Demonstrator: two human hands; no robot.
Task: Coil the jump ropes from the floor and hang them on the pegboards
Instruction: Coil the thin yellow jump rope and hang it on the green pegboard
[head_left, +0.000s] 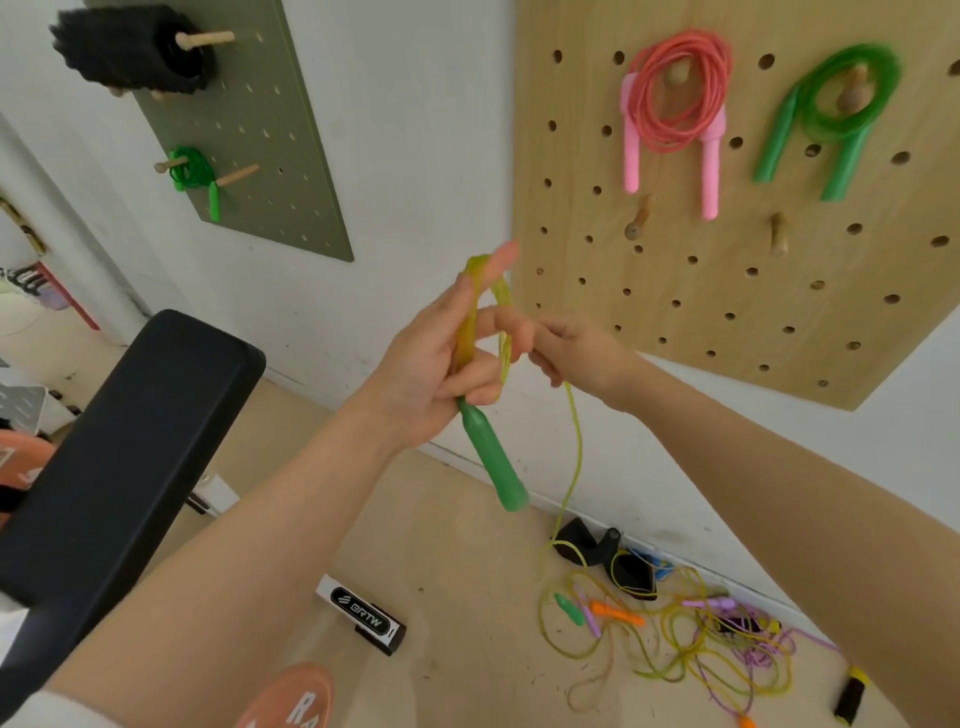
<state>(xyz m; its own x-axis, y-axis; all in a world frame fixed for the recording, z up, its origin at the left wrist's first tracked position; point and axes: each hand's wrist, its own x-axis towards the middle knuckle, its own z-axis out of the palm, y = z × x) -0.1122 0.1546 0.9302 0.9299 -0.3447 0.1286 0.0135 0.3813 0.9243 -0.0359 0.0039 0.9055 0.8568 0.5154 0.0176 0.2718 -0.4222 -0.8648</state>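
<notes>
- The left hand (441, 358) holds a yellow-green jump rope (470, 322): the loops of the thin, shiny cord lie around the stretched fingers, and the thumb with the lower fingers grips the place where the cord meets the green handle (493, 462).
- This handle is smooth plastic, narrow at the top and wider at the bottom, and it hangs tilted down to the right under the hand.
- The right hand (576, 353) is just beside the left one, its fingers curled and pinching the same cord near the loops.
- From there the free cord falls down to the floor (457, 545) and joins a tangled pile of ropes (675, 639) in yellow, purple and orange, near the wall.
- Behind the hands a wooden pegboard (675, 291) with round holes and short wooden pegs carries a coiled pink rope (675, 98) and a coiled green rope (836, 109), each on its own peg, handles pointing down.
- On the left a grey-green pegboard (270, 156) carries one small green rope (192, 171) and a black bristly roll (130, 47).
- A black padded bench (130, 441) stands low on the left; a black and white box (363, 613) lies on the floor near it.
</notes>
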